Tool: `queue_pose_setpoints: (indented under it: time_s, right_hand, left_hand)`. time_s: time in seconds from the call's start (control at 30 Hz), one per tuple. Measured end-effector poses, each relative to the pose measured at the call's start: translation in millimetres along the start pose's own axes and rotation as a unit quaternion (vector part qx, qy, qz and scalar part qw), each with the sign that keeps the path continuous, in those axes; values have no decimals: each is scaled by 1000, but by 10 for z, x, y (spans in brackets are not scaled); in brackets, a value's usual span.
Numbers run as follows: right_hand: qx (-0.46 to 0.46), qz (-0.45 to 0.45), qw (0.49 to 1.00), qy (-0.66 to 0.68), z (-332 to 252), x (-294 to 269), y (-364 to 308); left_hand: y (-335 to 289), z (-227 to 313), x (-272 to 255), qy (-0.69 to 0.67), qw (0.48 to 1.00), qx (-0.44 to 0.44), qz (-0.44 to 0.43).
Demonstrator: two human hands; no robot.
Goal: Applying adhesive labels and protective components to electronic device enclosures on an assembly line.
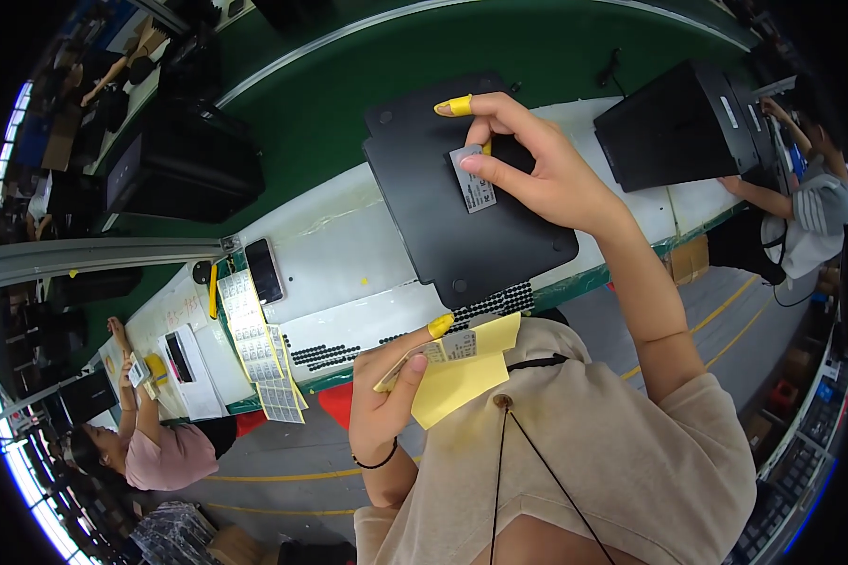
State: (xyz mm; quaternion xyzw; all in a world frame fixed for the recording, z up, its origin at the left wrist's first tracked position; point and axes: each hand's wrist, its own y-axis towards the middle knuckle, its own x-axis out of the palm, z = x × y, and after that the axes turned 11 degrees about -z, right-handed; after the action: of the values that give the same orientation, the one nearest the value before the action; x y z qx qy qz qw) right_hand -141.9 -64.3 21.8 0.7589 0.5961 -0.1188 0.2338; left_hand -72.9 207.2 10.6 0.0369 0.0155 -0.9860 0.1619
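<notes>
My right hand (548,171) pinches a small silver-grey label (480,195) between thumb and fingers, over a flat black panel (413,193). Whether the label touches the panel I cannot tell. The panel lies on the white work table, round pads at its corners. Lower down, close to my body, my left hand (379,400) is closed on a folded label sheet (471,381) with yellow backing; grey printed labels show on its upper part. Yellow tape wraps fingertips of both hands.
Left of the panel lie a phone (265,270) and label sheets (250,325). Rows of black dots (322,358) line the near table edge (334,379). A black casing (669,132) stands at the right. One person (174,457) works at the left, another (820,212) at the far right.
</notes>
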Motion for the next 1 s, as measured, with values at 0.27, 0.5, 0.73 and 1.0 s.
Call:
queue_pose_setpoints:
  time_s: [0.27, 0.5, 0.73, 1.0]
  right_hand:
    - [8, -4, 1000, 2, 10, -20, -10]
    - [1, -5, 999, -34, 15, -7, -17]
    - [-1, 5, 997, -73, -11, 1, -22]
    - [-17, 39, 896, -443, -44, 60, 93]
  left_hand:
    - [45, 11, -1, -1, 1000, 12, -25]
    - [10, -14, -16, -5, 1000, 7, -21]
    - [23, -25, -24, -3, 1000, 11, -21]
    - [27, -25, -28, -16, 999, -6, -27]
